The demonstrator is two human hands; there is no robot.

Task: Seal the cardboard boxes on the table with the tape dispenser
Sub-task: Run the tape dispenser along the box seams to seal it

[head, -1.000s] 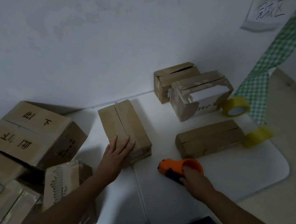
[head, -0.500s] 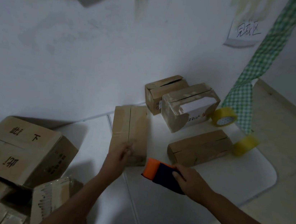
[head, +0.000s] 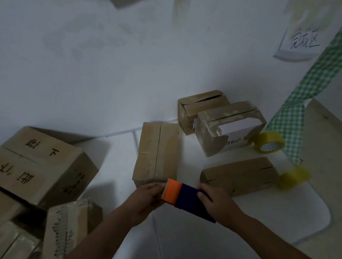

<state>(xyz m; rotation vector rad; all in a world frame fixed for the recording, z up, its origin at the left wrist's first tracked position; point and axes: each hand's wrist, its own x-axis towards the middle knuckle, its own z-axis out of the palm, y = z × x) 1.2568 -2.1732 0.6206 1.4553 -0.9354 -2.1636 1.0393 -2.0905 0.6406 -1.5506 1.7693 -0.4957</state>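
Observation:
A long flat cardboard box [head: 157, 152] lies on the white table [head: 285, 211], its top seam running away from me. Just below its near end, my right hand [head: 218, 205] grips the orange and dark blue tape dispenser [head: 187, 199]. My left hand [head: 145, 197] holds the dispenser's orange end, fingers curled at it. A second flat box [head: 240, 175] lies to the right. Two taller boxes [head: 227, 126] stand by the wall.
A pile of cardboard boxes [head: 29, 171] fills the left side. Two yellowish tape rolls [head: 269, 142] sit at the table's right edge, under a green checked strip [head: 292, 123] hanging from the wall. A paper label [head: 301, 44] is stuck on the wall.
My left hand turned the long box straight, then left it and came to the dispenser. My right hand lifted the dispenser off the table toward the box's near end.

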